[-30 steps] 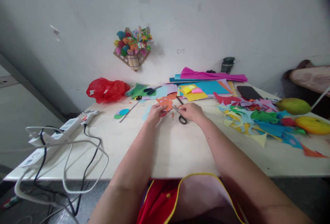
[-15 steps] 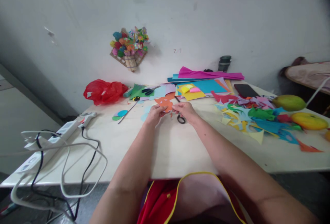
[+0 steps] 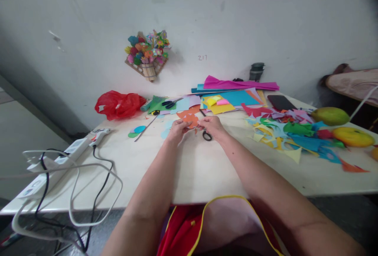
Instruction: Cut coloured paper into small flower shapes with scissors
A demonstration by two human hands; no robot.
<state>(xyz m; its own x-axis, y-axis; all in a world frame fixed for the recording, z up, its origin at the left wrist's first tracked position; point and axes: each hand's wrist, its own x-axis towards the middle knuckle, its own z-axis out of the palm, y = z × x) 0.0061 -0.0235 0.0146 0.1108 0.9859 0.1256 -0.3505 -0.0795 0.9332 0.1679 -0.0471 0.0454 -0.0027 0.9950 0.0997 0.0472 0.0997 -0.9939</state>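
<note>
Both hands are close together over the middle of the table. My left hand [image 3: 178,129] pinches the left edge of an orange piece of paper [image 3: 191,120] between thumb and fingers. The right edge of that paper is in the closed fingertips of my right hand [image 3: 213,126]. More orange paper [image 3: 189,112] lies just behind. A black ring-shaped handle [image 3: 207,135] sticks out below my right hand; the rest of it is hidden. Pale blue paper circles [image 3: 165,131] lie beside my left hand.
Coloured scraps [image 3: 283,134], mangoes [image 3: 352,136] and a dark phone [image 3: 281,102] lie to the right. Behind are paper sheets [image 3: 245,98] and dark-handled scissors [image 3: 169,104]. On the left are a red plastic bag [image 3: 118,104], a power strip [image 3: 72,150] and looping cables [image 3: 112,169].
Both hands keep almost the same pose on the orange paper. The whole view has shifted very slightly.
</note>
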